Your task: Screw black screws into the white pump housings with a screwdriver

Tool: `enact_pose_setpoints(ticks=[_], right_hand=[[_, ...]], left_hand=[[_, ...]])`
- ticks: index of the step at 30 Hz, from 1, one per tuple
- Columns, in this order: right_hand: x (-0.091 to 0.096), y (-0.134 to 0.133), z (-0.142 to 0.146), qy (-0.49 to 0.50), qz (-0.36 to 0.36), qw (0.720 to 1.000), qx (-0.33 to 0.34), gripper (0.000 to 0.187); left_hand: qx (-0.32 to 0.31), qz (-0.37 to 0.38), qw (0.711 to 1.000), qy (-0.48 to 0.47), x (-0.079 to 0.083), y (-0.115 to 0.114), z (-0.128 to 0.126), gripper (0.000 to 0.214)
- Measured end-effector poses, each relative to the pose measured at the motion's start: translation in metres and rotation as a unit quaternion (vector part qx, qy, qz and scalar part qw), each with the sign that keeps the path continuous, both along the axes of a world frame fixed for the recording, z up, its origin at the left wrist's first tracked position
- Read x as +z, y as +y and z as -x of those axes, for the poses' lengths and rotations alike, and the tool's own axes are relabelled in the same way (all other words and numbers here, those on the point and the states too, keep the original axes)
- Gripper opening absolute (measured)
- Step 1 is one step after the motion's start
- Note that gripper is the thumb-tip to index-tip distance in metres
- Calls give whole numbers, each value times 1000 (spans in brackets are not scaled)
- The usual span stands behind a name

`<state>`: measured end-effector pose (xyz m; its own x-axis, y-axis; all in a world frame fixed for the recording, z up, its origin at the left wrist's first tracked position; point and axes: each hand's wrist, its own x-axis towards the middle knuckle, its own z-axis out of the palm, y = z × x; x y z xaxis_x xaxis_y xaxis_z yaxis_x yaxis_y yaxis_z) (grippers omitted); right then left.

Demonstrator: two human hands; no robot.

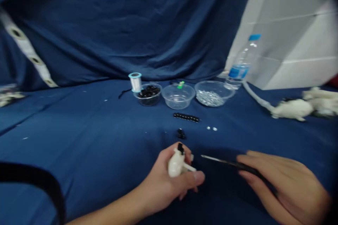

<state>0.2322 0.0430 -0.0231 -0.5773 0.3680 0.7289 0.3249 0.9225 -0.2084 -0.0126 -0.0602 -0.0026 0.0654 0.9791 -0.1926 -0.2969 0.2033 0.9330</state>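
Two hands well apart, left hand (169, 181) clamped on a small white figure (175, 164) capped by a black piece (180, 148), right hand (287, 186) closed on black-handled scissors (227, 162), tips directed toward that figure, clear plastic bowls (178, 96) farther off on blue cloth (79, 140).

Fingers and frame edges hide much from here
The chalky white figure (177, 163) sits half covered by the left grip (165, 179); the slim black-handled metal blade (224, 162) disappears under the right grip (286, 186). The blurred cream furry shapes (320, 101) run off the right edge, and the small black lump (181, 133) is too small to tell.
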Motion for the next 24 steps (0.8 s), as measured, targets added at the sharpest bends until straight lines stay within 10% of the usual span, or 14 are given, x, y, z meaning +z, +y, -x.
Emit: enact_pose_setpoints(ticks=[24], right_hand=[[22,-24,20,-122,-35,991,29,5]], left_hand=[[-15,149,970,191,14,-11,-10,65]])
